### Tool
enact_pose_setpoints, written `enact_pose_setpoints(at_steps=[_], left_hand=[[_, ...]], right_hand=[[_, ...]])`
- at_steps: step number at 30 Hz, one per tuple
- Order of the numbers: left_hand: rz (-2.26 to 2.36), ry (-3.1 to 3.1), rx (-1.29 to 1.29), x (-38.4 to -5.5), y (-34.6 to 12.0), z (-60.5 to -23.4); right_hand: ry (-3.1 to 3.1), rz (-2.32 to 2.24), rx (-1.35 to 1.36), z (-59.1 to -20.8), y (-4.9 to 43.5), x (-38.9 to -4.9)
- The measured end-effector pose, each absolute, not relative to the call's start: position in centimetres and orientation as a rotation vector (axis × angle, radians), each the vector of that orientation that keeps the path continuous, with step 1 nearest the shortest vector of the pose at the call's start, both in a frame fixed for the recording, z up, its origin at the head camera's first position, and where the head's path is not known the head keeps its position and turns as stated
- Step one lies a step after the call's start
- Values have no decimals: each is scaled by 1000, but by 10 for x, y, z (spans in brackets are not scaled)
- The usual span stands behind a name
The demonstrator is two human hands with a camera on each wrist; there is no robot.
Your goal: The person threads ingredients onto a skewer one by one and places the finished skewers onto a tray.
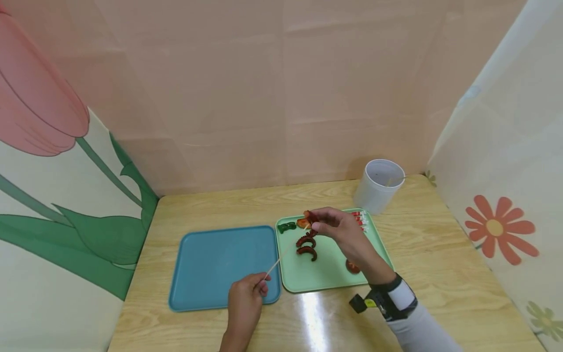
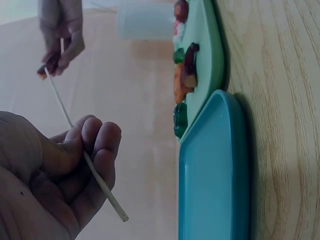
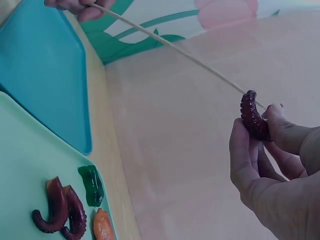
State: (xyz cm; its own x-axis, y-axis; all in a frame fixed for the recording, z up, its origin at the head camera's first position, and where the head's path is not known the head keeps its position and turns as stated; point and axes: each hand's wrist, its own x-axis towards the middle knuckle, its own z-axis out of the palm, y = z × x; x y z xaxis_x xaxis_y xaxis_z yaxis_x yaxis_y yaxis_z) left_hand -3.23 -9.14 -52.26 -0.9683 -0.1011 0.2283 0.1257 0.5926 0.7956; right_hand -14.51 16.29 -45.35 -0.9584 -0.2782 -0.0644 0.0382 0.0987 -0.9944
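Observation:
My left hand (image 1: 246, 300) pinches a thin wooden skewer (image 3: 172, 46) near its blunt end, above the blue tray's front right corner. The skewer slants up to my right hand (image 1: 340, 230), which pinches a dark red toy octopus tentacle (image 3: 254, 117) over the green tray (image 1: 325, 283). The skewer meets the tentacle near its upper end, and a short length shows beyond it by the thumb; whether it runs through or behind, I cannot tell. More curled tentacles (image 1: 307, 252) lie on the green tray below, beside a green pepper-like piece (image 3: 91, 185) and an orange piece (image 3: 102, 226).
A blue tray (image 1: 220, 264) stands left of the green one. Red-and-white pieces (image 1: 359, 219) lie at the green tray's back right, and a tomato-like slice (image 1: 353, 267) near its front right. Behind is a white bucket (image 1: 379, 193) with thin sticks. Fabric walls border the table.

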Motion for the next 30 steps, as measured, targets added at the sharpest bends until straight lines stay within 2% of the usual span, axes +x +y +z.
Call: enact_pose_setpoints(at_steps=[30], left_hand=[[-1109, -2620, -31, -32, -89, -520]], right_hand=[[2248, -1829, -255, -449, 163, -145]])
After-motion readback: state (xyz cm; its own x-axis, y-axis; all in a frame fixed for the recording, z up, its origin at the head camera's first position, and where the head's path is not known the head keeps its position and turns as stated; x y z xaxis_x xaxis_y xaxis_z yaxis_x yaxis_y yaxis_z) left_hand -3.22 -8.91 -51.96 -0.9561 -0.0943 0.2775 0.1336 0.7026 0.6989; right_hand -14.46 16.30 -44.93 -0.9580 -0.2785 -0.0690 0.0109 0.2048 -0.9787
